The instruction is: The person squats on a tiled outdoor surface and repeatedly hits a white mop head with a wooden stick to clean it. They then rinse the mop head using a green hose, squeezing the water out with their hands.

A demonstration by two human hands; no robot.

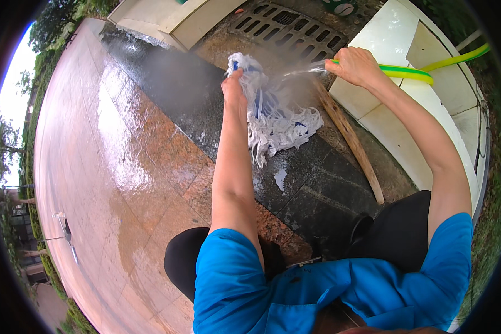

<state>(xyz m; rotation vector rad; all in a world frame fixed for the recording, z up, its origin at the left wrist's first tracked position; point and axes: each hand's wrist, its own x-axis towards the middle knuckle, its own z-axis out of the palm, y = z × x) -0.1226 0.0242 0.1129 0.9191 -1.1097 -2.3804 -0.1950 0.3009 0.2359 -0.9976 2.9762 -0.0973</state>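
My left hand (235, 88) grips the upper end of a wet mop head (271, 121) of white strands with blue parts, which spreads over the dark paving. In my right hand (352, 67) is the end of a yellow-green garden hose (405, 73). Water streams from it leftward toward the mop head. A wooden stick (350, 142) slants across the ground to the right of the mop, its upper end near the water stream. Blurred spray or drops on the lens hide part of the ground around the mop.
A slotted drain grate (290, 27) lies beyond the mop. A pale tiled ledge (401, 96) borders the right side, and a cream-coloured block (183, 21) stands at the top. Wet reddish paving (150, 167) stretches leftward, with a small dark object (68, 234) far off. My knees flank the dark strip.
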